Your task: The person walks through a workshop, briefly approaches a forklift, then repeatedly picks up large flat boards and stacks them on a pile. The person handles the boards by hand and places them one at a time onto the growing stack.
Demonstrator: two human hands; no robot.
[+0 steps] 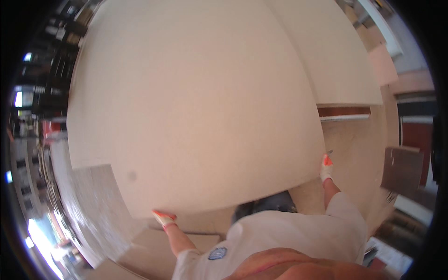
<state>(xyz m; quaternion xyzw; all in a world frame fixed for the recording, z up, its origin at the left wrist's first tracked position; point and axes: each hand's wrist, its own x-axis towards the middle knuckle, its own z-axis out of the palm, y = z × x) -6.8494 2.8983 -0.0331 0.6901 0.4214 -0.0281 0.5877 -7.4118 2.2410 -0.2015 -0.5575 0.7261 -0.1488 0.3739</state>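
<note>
A very large pale beige sheet of board (200, 102) stretches in front of me, its near edge close to my body. My left hand (165, 218), in a white glove with orange fingertips, is closed on the board's near edge by the left corner. At the right side edge, close to the near right corner, my right hand (326, 169) in a matching glove grips the board. A small grey thing (330, 152) shows just past the right fingertips; its kind is too small to tell. The fingers under the board are hidden.
A second pale sheet (333, 56) lies at the far right, beside a reddish-brown slot with a white edge (345, 117). Plastic-wrapped material (95, 200) lies at left. Flat boards (158, 249) are low at left. A brown panel (401, 169) stands at right.
</note>
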